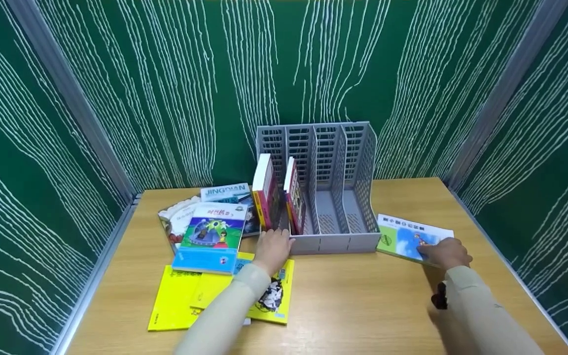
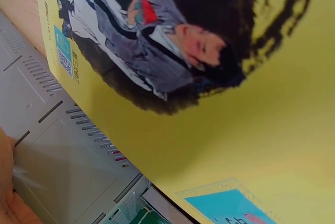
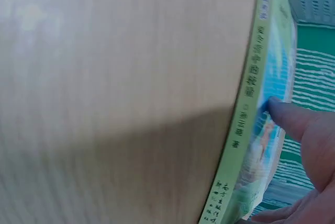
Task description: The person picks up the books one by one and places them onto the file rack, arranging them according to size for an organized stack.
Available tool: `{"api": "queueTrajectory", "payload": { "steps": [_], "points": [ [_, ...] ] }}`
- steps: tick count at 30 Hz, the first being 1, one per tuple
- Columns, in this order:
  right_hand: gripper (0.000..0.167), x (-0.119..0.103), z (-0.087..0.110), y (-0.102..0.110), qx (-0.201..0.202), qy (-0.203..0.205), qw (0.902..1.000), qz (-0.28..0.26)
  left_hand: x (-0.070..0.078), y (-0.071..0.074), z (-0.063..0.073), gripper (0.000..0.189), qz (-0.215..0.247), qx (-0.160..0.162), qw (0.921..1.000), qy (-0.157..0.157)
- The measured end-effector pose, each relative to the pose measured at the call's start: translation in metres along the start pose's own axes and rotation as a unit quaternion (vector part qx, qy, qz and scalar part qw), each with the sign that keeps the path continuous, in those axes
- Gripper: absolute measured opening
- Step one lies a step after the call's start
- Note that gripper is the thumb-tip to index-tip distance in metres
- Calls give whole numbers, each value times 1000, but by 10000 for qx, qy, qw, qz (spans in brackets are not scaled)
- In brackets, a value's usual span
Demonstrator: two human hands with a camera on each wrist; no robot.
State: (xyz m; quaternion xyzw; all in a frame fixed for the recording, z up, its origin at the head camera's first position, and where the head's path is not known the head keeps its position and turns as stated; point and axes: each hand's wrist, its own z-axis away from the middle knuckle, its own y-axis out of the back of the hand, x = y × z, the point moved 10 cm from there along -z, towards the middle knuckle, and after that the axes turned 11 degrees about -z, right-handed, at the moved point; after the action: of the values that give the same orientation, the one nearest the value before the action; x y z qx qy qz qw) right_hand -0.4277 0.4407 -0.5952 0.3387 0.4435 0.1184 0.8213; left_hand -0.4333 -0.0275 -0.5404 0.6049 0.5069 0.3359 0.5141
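A grey file rack with several upright compartments stands at the back of the table. My left hand grips its front lip near the left end; its fingertips are hidden. Two books stand in the rack: a thick one in the leftmost compartment and a thinner one in the second. To the right of the rack, my right hand holds a paperback book with a blue, green and white cover. The thumb presses on the cover, and the green spine faces the near side.
Left of the rack lie overlapping books: a blue-and-green one on top, a JINGDIAN book behind, and yellow books in front. One yellow cover fills much of the left wrist view. Green walls enclose the table.
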Motion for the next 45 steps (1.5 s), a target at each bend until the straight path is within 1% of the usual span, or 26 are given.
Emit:
{"api": "queueTrajectory", "payload": {
  "steps": [3,6,9,10,14,18,21,23,26,30,35,38,41,43,45],
  "points": [
    [82,-2,3,7,-41,47,10000,-58,-1,1,-1,35,-23,-25,10000,19],
    [78,0,6,12,-138,-54,9997,-208,-1,1,-1,36,-31,-64,10000,18],
    [77,3,11,17,-277,-195,9986,-397,-1,1,-1,37,-9,-106,9999,3],
    [75,4,13,19,-266,-267,9982,-464,-1,1,-1,37,3,-120,9999,2],
    [81,3,19,25,-267,-384,9960,-764,1,0,1,36,30,-137,9999,-1],
    [88,2,16,33,-79,-371,9965,-743,3,1,2,35,-29,-44,10000,-17],
    [85,-1,9,39,29,-326,9959,-844,3,3,2,35,-62,2,10000,-2],
    [82,-4,6,40,-40,-309,9934,-1106,3,3,3,35,-55,-24,10000,22],
    [79,-11,5,41,-255,-245,9898,-1383,3,3,3,36,-67,-77,9999,35],
    [79,-24,8,40,-588,15,9872,-1485,2,1,2,36,-100,-171,9998,38],
    [77,-39,13,38,-956,425,9809,-1639,0,-3,2,37,34,-318,9995,68],
    [79,-46,17,37,-1090,677,9769,-1711,-1,-3,2,36,99,-304,9995,87],
    [79,-54,20,38,-1068,967,9718,-1864,0,-3,2,36,123,-294,9995,69],
    [76,-61,23,39,-926,1252,9680,-1966,0,-4,2,37,134,-315,9994,64],
    [69,-71,27,39,-699,1646,9627,-2032,0,-3,2,37,135,-266,9995,61]
  ]
}}
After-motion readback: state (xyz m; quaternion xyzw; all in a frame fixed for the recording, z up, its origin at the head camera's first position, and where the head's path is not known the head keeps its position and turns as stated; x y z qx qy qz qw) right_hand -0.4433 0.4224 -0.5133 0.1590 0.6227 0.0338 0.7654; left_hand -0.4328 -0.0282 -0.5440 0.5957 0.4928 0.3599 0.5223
